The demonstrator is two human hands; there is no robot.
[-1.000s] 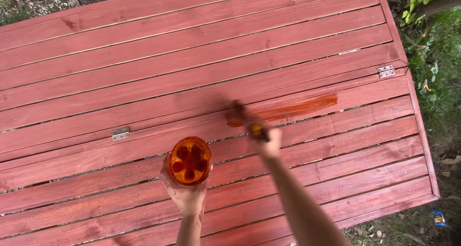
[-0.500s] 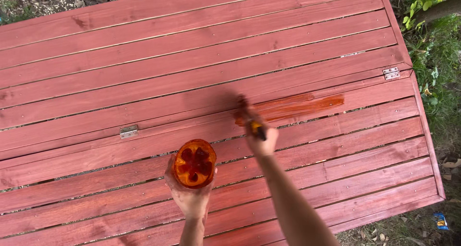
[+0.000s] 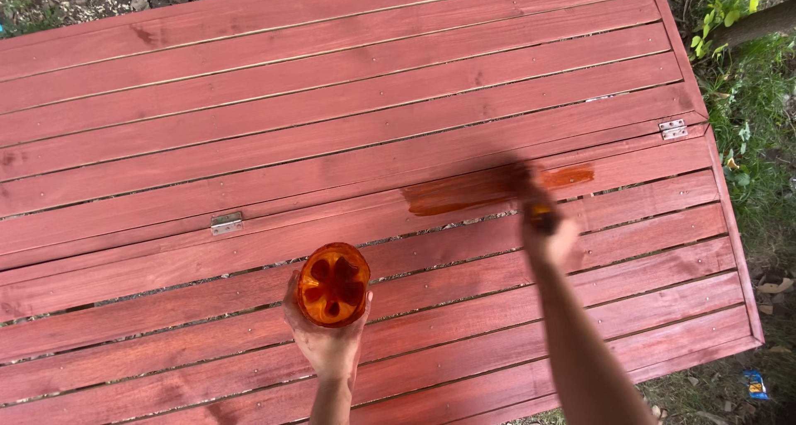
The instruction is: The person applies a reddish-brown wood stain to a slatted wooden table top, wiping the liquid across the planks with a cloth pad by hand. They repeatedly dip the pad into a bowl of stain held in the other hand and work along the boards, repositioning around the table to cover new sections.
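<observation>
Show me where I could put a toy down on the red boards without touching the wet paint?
The boards above the hinges are all bare, edge to edge. So are the lower boards left of the left hand with its cup. It is crowded by the wet streak, where the right hand moves the brush.

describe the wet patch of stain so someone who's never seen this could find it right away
On the red slatted wooden panel, look along the plank running to the right-edge metal hinge. The wet patch lies there, by the right hand: glossy orange, brighter than the dull red boards.
</observation>
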